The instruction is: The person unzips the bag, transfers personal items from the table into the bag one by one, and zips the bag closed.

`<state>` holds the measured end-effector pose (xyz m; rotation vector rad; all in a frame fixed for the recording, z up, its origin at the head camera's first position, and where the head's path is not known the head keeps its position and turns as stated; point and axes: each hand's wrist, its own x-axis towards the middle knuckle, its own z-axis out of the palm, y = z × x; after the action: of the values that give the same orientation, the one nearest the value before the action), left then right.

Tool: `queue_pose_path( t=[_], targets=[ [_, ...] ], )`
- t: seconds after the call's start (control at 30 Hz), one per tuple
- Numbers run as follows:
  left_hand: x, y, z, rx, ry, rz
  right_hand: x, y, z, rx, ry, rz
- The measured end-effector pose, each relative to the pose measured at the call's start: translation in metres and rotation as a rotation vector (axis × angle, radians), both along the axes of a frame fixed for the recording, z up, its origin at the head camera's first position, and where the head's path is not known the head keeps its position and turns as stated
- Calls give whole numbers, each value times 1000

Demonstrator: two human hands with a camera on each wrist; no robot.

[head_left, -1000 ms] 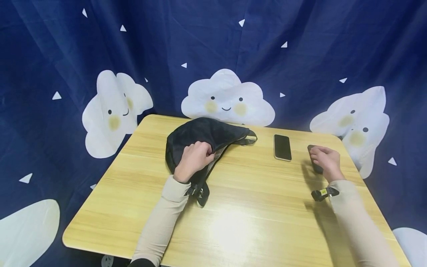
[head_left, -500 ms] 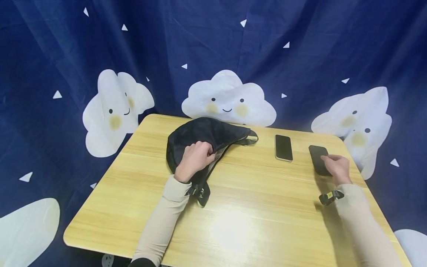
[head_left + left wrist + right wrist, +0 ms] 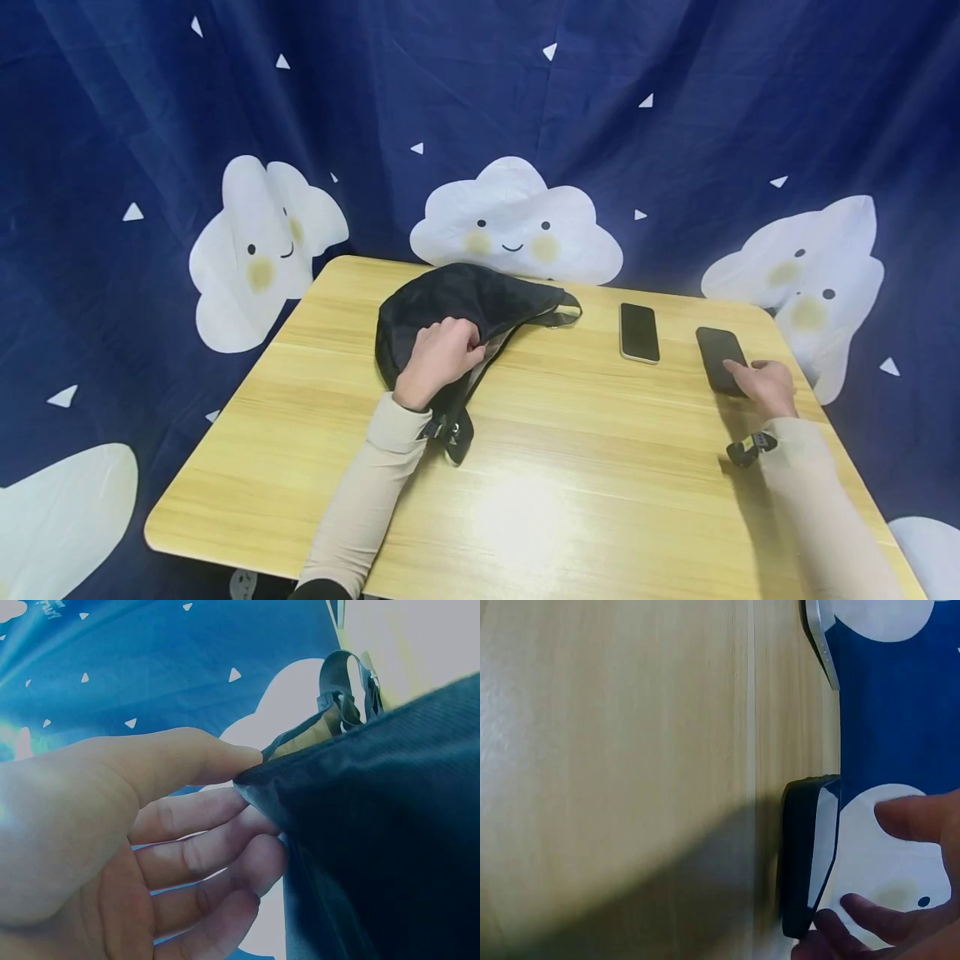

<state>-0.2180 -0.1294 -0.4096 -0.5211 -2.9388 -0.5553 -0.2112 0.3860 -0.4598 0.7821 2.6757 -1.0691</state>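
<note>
A black crescent-shaped fabric bag (image 3: 495, 300) with a strap lies on the left half of the table. My left hand (image 3: 442, 354) pinches the bag's edge between thumb and fingers; in the left wrist view, the bag's dark flap (image 3: 382, 795) runs right from the fingertips, with a light lining behind it. At the right, a black smartphone (image 3: 716, 354) lies flat on the table. My right hand (image 3: 767, 387) is over the phone's near right corner, thumb and fingers spread apart. In the right wrist view, its fingertips (image 3: 832, 930) are right at the phone's edge (image 3: 799, 855).
Left of the black smartphone lies a second smartphone (image 3: 638, 333), with a light frame and its dark screen up. The wooden table (image 3: 585, 467) ends at a dark blue curtain (image 3: 480, 108) printed with white clouds. A bag buckle (image 3: 453, 432) sits below the left wrist.
My right hand has moved right and toward me, from above the black smartphone to its near right corner, uncovering most of it. The left hand and the bag stay put.
</note>
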Motion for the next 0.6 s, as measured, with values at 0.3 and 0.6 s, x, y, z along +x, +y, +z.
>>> queue_pose_path(
  t=[0.3, 0.6],
  targets=[
    [-1, 0, -1, -5, 6, -1, 2, 2, -4, 76, -76, 82],
    [-1, 1, -2, -1, -3, -1, 0, -1, -10, 154, -58, 93]
  ],
)
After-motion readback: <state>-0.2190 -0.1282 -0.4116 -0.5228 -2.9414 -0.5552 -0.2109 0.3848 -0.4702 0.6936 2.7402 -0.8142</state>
